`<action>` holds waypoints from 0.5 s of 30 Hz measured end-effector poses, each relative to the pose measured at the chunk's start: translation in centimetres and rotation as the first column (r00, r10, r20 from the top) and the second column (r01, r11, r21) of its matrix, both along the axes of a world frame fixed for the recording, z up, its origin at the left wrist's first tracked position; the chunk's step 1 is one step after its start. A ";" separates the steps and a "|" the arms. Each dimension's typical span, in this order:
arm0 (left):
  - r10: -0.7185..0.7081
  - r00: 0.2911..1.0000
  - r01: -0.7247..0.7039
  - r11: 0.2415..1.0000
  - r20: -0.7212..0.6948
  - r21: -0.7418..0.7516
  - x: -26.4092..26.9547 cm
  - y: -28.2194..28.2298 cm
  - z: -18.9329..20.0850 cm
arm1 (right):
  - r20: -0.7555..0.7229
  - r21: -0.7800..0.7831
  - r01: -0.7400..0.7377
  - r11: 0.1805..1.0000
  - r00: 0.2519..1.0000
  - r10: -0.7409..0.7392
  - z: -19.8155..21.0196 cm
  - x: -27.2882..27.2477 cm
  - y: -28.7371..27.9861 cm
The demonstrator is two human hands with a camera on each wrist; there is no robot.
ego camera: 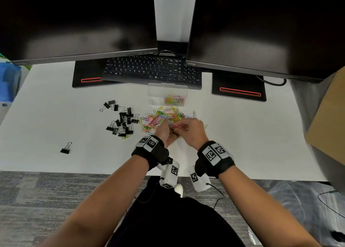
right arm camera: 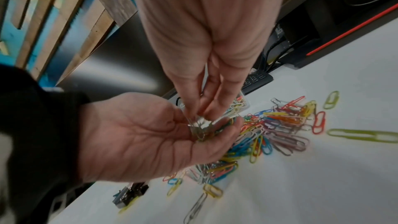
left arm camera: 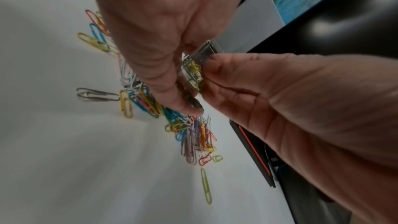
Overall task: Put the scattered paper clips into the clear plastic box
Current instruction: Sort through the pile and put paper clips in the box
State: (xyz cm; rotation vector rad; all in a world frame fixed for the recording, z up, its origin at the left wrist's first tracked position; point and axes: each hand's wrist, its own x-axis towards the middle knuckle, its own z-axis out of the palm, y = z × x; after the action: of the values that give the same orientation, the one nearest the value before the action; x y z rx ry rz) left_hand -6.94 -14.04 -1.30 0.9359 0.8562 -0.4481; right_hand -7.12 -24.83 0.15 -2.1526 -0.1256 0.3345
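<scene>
A heap of coloured paper clips (ego camera: pixel 164 117) lies on the white desk, just in front of the clear plastic box (ego camera: pixel 167 94), whose right compartment holds many clips. My left hand (ego camera: pixel 166 130) is turned palm up over the near edge of the heap, its fingers curled round a small bunch of paper clips (right arm camera: pixel 202 131). My right hand (ego camera: pixel 182 128) reaches into that palm from the right. Its fingertips (right arm camera: pixel 199 114) pinch a few silvery clips (left arm camera: pixel 191 74) there. Both hands hover a little above the desk.
Black binder clips (ego camera: pixel 121 121) lie in a cluster left of the heap, and one more (ego camera: pixel 66 148) sits apart at the near left. A keyboard (ego camera: pixel 153 71), two monitor stands (ego camera: pixel 239 89) and two monitors stand behind the box. A cardboard box (ego camera: pixel 328 116) is on the right.
</scene>
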 end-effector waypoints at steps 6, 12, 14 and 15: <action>-0.105 0.994 0.105 0.991 0.000 0.077 1.1 0.5 0.0 | 0.065 -0.032 0.044 0.999 0.997 -0.042 -0.1 1.0 -0.2; -0.188 0.972 0.179 0.981 0.140 0.072 3.7 1.6 1.0 | 0.089 -0.068 0.166 0.984 0.983 -0.159 -1.0 2.2 -1.9; -0.273 0.943 0.244 0.956 0.190 0.162 4.8 1.7 2.1 | 0.065 -0.055 0.187 0.981 0.981 -0.183 -1.3 2.3 -2.1; -0.321 0.923 0.273 0.935 0.212 0.224 5.4 1.7 2.7 | 0.055 -0.047 0.195 0.980 0.980 -0.193 -1.4 2.4 -2.1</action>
State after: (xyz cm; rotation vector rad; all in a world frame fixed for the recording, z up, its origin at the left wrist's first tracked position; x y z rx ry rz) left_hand -1.49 -12.36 1.35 1.2806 0.5359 -0.5051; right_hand -4.77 -26.91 -1.22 -2.2040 0.0655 0.1717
